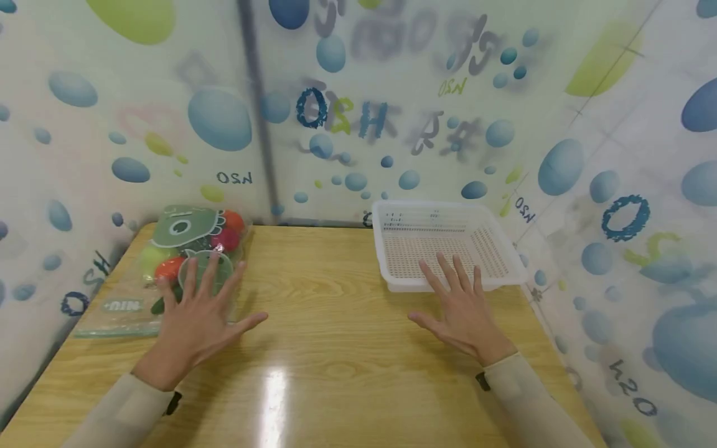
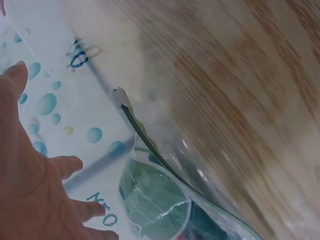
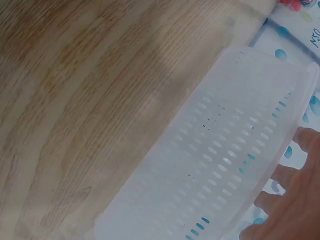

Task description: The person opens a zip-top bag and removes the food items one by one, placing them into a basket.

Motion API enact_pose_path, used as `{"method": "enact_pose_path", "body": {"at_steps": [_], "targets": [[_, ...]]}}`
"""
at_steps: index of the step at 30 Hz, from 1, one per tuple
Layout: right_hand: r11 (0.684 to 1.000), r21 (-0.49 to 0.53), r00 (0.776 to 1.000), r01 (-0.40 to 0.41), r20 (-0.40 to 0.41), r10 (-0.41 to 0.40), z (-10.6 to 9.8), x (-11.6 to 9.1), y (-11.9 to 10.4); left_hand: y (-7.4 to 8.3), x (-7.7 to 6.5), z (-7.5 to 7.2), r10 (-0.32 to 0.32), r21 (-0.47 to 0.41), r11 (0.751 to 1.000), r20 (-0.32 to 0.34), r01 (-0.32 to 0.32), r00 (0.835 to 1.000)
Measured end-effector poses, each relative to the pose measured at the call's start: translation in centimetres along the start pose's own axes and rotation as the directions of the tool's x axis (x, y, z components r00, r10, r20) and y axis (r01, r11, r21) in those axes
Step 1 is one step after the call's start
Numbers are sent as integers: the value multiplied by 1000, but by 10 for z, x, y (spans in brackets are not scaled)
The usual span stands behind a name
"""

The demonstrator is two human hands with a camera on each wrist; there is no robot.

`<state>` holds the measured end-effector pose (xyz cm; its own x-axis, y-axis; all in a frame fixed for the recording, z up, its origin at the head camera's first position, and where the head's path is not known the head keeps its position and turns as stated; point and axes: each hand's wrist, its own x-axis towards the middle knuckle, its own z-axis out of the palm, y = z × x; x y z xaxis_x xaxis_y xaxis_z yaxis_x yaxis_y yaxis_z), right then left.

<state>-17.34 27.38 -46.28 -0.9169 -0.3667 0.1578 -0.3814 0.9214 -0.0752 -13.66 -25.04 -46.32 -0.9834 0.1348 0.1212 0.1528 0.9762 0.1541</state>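
My left hand (image 1: 196,320) is spread with straight fingers in front of a clear zip bag (image 1: 120,305). Green dinosaur print covers part of the bag, and red, magenta and light green round items (image 1: 170,269) show through it. In the left wrist view the hand (image 2: 30,175) holds nothing, and the bag's green zip edge (image 2: 155,160) lies beyond it. On the other side, my right hand (image 1: 465,314) is also spread, its fingertips overlapping the near rim of a white perforated basket (image 1: 448,219) in the head view. Contact with the rim cannot be told.
Both hands are over a wood-grain table (image 1: 325,373). The basket stands at the table's back right, the bag at its back left. Walls (image 1: 358,162) with printed blue and green bubbles border the back and sides. A bright glare strip marks the table front.
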Motion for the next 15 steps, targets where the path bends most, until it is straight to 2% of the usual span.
{"method": "enact_pose_path", "body": {"at_steps": [4, 9, 12, 15], "targets": [[1000, 1, 1000, 1, -14, -1, -2, -1, -1, -10, 4, 3, -30, -31, 999, 10, 30, 1000], [999, 25, 999, 25, -35, -24, -4, 1, -7, -35, 8, 6, -126, -66, 990, 9, 126, 992], [998, 35, 997, 50, -59, -48, -2, 2, -11, -53, 7, 5, -209, -97, 973, 13, 210, 978], [995, 63, 993, 83, -90, -77, -2, 4, -17, -71, 4, 1, -296, -94, 950, 31, 297, 955]]}}
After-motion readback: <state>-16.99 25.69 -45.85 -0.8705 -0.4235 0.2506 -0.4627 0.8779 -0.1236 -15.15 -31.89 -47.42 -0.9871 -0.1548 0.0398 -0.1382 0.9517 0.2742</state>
